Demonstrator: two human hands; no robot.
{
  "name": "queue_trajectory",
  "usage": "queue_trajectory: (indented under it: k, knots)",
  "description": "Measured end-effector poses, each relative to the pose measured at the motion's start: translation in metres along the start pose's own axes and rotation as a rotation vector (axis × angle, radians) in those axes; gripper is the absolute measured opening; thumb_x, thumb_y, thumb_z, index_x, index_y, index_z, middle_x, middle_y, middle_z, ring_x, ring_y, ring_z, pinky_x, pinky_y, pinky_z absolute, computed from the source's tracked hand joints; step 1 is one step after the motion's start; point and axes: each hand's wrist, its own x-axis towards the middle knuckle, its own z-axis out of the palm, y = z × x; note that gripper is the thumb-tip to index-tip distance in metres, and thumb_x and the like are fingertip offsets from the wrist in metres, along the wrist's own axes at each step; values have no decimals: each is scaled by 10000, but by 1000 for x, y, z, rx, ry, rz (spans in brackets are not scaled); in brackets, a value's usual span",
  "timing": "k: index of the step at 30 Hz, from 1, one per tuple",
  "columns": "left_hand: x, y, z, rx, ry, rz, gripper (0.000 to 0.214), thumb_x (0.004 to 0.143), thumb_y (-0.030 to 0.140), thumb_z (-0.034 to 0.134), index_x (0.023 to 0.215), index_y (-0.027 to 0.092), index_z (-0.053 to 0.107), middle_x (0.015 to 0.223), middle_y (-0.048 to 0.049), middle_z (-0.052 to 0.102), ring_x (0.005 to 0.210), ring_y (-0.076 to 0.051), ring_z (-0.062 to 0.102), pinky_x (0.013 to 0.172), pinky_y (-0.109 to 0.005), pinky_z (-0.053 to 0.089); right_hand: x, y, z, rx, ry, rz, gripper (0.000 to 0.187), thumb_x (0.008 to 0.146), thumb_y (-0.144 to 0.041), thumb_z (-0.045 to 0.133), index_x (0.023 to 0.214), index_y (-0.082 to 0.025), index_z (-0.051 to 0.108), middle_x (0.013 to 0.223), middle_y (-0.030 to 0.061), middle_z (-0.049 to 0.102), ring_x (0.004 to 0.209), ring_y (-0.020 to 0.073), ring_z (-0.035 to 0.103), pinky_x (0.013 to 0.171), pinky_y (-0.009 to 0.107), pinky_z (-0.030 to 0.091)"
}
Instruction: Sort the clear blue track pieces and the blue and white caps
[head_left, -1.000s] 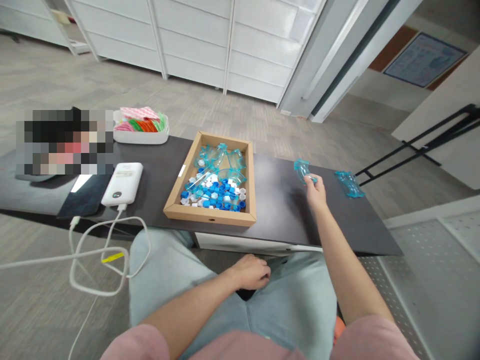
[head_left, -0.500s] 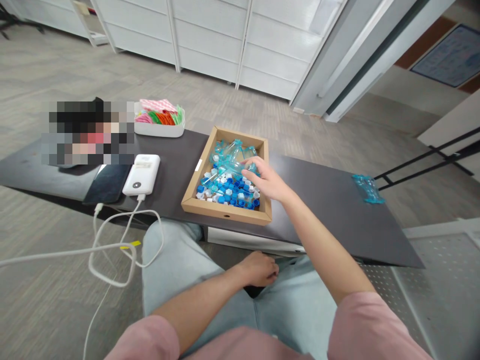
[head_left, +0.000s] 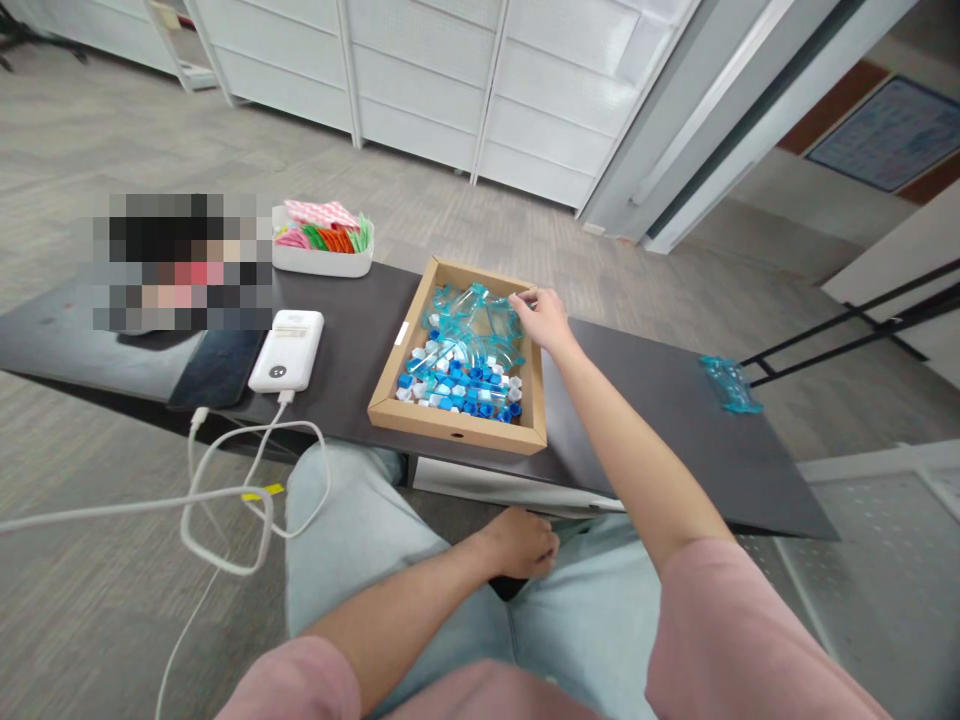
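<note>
My right hand is at the far right side of a shallow cardboard box, its thumb and fingertips together by the box wall. Whatever they pinch, if anything, is too small to make out. Clear turquoise plastic packs fill the far half of the box, just left of those fingers. Small blue and white caps lie loose in the near half. My left hand rests in my lap with its fingers curled, a dark thing below it; what is inside the curl is hidden.
A white power bank with a cable stands left of the box, beside a dark phone-like slab. Behind them is a white bin of colourful items. Another turquoise pack lies at the right of the dark table.
My right hand has moved from over the middle of the box up and right to its far right wall, its fingers drawing together. My left hand has stayed in place.
</note>
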Motion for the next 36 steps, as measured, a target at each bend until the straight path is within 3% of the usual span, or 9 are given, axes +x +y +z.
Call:
queue_trajectory:
  k: [4,9,14,18,22,27,32,36]
  knots:
    - [-1,-2,-2,-21,-7,-34,257,1053,368,656,1159,225,842,1188,-132,845,1129,-340,834,892,-416,648,-5,19,-3,57,91,-44,437,1000,-528,749,1320,-229,735,1386,165,712,1200,337,702,1166,574,551]
    - [-6,1,-5,-51,-39,-48,274,1062,365,644,1204,234,839,1227,-132,845,1184,-350,821,981,-441,632,-45,83,-38,-63,137,-16,477,1014,-510,692,1411,-248,688,1361,161,747,1172,342,692,1147,605,533]
    - [-11,2,-7,-57,-76,-70,287,1093,345,592,1241,248,818,1300,-119,832,1267,-341,797,1081,-440,592,-100,170,-104,-318,280,284,520,1001,-413,672,1489,-234,655,1578,216,615,1416,402,584,1211,621,460]
    - [-12,1,-7,-60,-111,-110,264,1089,336,589,1229,273,805,1311,-82,824,1267,-321,792,1090,-420,576,-142,234,-157,-471,350,542,645,1020,-375,639,1642,-228,555,1740,235,477,1555,399,468,1272,595,416]
    - [-10,0,-3,-57,-133,-157,266,1095,351,569,1207,297,805,1285,-51,820,1241,-302,792,1080,-400,564,-166,282,-188,-503,368,707,747,1030,-440,655,1726,-232,479,1837,231,386,1636,408,374,1321,602,375]
    - [-6,-5,6,-49,-149,-204,262,1080,357,576,1201,350,808,1255,-14,826,1217,-286,796,1049,-370,562,-156,315,-201,-502,348,703,779,1048,-527,644,1751,-249,454,1879,225,333,1670,412,319,1347,604,335]
    - [-3,-9,7,-72,-186,-231,265,1071,361,568,1181,339,808,1257,-30,822,1224,-302,797,1051,-378,572,-141,327,-207,-460,316,745,567,1076,-492,600,1593,-258,605,1689,227,551,1532,417,474,1279,590,393]
    - [-1,-8,3,-71,-197,-219,291,1081,350,550,1202,303,810,1262,-61,818,1237,-314,790,1067,-390,569,-143,324,-209,-445,314,733,398,1065,-362,554,1427,-229,651,1569,211,629,1405,397,550,1234,560,406]
